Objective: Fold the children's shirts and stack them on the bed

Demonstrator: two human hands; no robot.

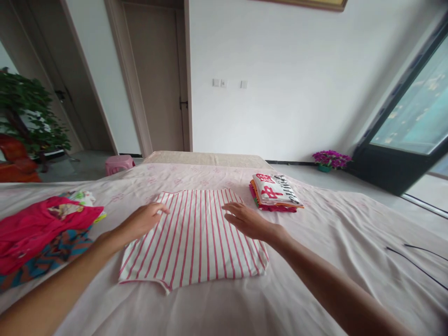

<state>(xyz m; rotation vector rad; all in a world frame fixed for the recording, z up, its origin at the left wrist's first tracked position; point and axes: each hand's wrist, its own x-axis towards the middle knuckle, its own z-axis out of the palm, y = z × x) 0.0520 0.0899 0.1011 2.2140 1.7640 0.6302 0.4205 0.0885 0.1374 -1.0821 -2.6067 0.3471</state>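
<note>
A white garment with red stripes (196, 238) lies spread flat on the pale sheet, its stripes running away from me. Whether it is a top or something else I cannot tell. My left hand (149, 219) is over its left edge, fingers loosely stretched and slightly bent, holding nothing. Over the right edge is my right hand (247, 220), fingers extended towards the middle, also holding nothing. I cannot tell whether either hand touches the cloth. Just beyond my right hand sits a folded stack of clothes (276, 191), topped by a white piece with red and black lettering.
A loose heap of clothes (45, 228), pink on top, lies at the left. The wrinkled pinkish sheet (336, 280) covers the surface. Thin dark cords (416, 268) lie at the right. Beyond are a pink stool (119, 164), a leafy plant (28, 107) and purple flowers (332, 159).
</note>
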